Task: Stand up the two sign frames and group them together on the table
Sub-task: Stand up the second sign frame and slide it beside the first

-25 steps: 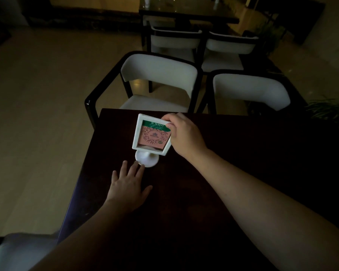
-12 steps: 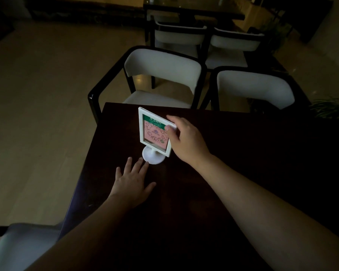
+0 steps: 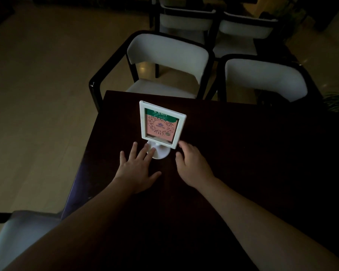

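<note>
i see a dark table (image 3: 233, 173) filling most of the view, with 2 white-backed chairs just past its far edge: the left chair (image 3: 167, 55) straight behind the sign frame, the right chair (image 3: 262, 77) off to the side, and 2 more chairs further back in the gloom. another pale seat (image 3: 14, 235) shows at my lower left. nothing lies between my hands and the frame.

my left hand (image 3: 136, 169) lies flat on the table, palm down, fingers spread, and the tips of 2 fingers touch the round base (image 3: 160, 152). my right hand (image 3: 194, 165) rests palm down just right of that base, fingers loosely curled and holding nothing (its fingertips sit close under the frame's lower right corner; i cannot tell if they touch).

the 1 sign frame (image 3: 160, 124) i can see stands upright near the table's far left corner, between and just beyond both hands, its pink and green card facing me.
</note>
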`<control>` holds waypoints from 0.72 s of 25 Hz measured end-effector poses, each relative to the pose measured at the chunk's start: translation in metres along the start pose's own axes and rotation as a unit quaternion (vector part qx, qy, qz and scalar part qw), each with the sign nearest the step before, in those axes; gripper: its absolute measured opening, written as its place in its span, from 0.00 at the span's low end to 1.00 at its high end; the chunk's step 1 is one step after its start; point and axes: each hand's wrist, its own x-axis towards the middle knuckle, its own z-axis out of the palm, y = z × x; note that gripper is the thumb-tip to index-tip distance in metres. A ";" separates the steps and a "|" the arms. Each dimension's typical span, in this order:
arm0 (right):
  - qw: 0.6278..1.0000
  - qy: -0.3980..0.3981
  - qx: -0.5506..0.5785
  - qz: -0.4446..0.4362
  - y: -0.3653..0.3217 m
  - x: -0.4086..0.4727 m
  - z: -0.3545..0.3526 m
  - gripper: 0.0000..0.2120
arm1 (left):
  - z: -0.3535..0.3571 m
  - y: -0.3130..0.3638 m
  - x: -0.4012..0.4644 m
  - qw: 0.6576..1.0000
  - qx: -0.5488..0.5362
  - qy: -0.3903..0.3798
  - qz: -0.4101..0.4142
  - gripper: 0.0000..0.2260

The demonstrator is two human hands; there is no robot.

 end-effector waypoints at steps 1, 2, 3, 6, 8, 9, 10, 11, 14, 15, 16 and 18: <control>0.999 -0.025 -0.031 0.005 0.002 -0.002 0.007 0.25 | 0.001 0.000 0.001 1.000 0.005 -0.002 0.004 0.40; 0.997 -0.045 -0.054 0.010 0.004 -0.002 0.013 0.28 | 0.002 -0.001 0.001 1.000 0.008 -0.003 0.007 0.39; 0.995 -0.061 -0.075 0.013 0.005 -0.003 0.019 0.31 | 0.002 -0.002 0.001 1.000 0.009 -0.003 0.008 0.38; 0.981 -0.097 -0.169 -0.008 0.009 -0.003 0.031 0.30 | 0.003 -0.005 0.000 1.000 0.003 -0.007 0.012 0.38; 0.974 -0.104 -0.197 -0.052 0.011 -0.004 0.038 0.28 | 0.003 -0.006 -0.002 1.000 0.005 -0.015 0.018 0.38; 0.970 -0.108 -0.206 -0.076 0.011 -0.004 0.042 0.28 | 0.003 -0.007 -0.002 1.000 0.004 -0.020 0.020 0.39; 0.964 -0.113 -0.220 -0.093 0.012 -0.004 0.045 0.28 | 0.003 -0.007 -0.003 0.999 0.002 -0.025 0.021 0.39; 0.959 -0.118 -0.236 -0.102 0.012 -0.004 0.047 0.28 | 0.003 -0.008 -0.003 0.999 0.001 -0.029 0.022 0.39; 0.953 -0.132 -0.255 -0.094 0.013 -0.002 0.052 0.29 | 0.002 -0.008 -0.006 0.999 0.008 -0.037 0.024 0.39; 0.954 -0.134 -0.254 -0.091 0.013 -0.003 0.052 0.29 | 0.002 -0.008 -0.007 0.999 0.009 -0.039 0.024 0.39; 0.954 -0.134 -0.254 -0.090 0.012 -0.005 0.052 0.29 | 0.002 -0.007 -0.009 0.999 0.010 -0.040 0.025 0.39; 0.953 -0.133 -0.257 -0.088 0.012 -0.010 0.052 0.29 | 0.001 -0.005 -0.014 0.999 0.009 -0.043 0.029 0.39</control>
